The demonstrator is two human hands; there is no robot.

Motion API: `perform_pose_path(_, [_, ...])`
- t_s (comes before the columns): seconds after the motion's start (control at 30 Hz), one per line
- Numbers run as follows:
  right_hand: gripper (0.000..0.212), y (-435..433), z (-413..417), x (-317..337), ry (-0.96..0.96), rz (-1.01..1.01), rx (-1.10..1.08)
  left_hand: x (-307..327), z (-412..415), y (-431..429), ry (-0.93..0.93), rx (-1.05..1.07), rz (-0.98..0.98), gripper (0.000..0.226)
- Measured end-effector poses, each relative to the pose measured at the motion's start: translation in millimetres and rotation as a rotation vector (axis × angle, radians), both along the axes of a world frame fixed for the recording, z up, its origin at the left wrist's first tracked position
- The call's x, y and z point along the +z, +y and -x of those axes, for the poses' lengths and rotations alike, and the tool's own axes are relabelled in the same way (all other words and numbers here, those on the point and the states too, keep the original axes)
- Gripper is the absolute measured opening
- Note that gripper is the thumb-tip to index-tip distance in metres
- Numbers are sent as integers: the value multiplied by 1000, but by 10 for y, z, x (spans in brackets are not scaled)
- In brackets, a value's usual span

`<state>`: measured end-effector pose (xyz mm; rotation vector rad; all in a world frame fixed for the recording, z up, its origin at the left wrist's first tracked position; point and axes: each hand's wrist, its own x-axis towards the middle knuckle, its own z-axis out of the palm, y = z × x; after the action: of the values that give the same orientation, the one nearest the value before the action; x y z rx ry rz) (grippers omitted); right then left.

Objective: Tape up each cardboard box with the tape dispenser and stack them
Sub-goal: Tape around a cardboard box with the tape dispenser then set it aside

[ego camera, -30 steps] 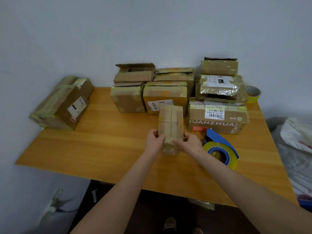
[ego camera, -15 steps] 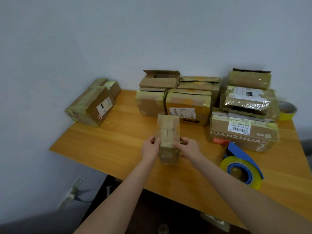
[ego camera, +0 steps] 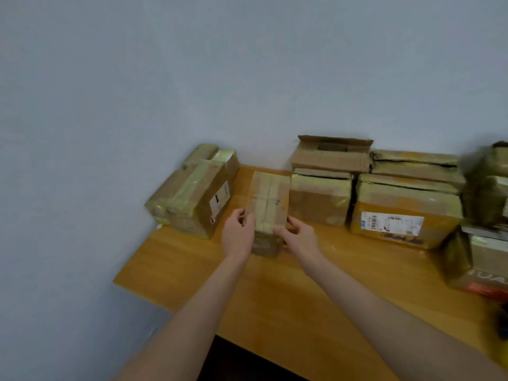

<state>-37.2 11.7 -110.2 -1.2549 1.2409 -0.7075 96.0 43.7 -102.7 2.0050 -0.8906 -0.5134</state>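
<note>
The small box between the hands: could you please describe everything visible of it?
The small box is brown cardboard, long and narrow, its flaps closed and its top banded with yellowish tape along and across the seam. Its long side points away from the person. The left hand and right hand grip its near end from either side, above the wooden table; whether it rests there is unclear.

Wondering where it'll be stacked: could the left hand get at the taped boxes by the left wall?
Probably yes: the taped boxes lie just beyond the left hand, nothing between them, though that hand and the right hand both grip the small box.
</note>
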Motion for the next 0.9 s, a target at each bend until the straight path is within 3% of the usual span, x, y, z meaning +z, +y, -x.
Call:
perform_pose_path(0.17, [59,-360,-723,43,51,8,-70,75,-795,-439,-82,-143,-73,34])
perform_pose_path(0.37, [59,-752,-1046,48,77,0,-148,68,-1103,-889,-90,-283,-81,34])
perform_pose_path(0.53, [54,-1152,-1351,392,-81,98,-146,467,-1362,-1207,-80,-214,96,40])
perform_pose_path(0.67, [43,-1381,-1942,857,-222,187,-80,1062,-1876,-1346,-219,-132,223,39])
perform_pose_path(0.9, [44,-1297,-3077,976,-181,171,82,1326,-3007,-1112,-426,-18,96,37])
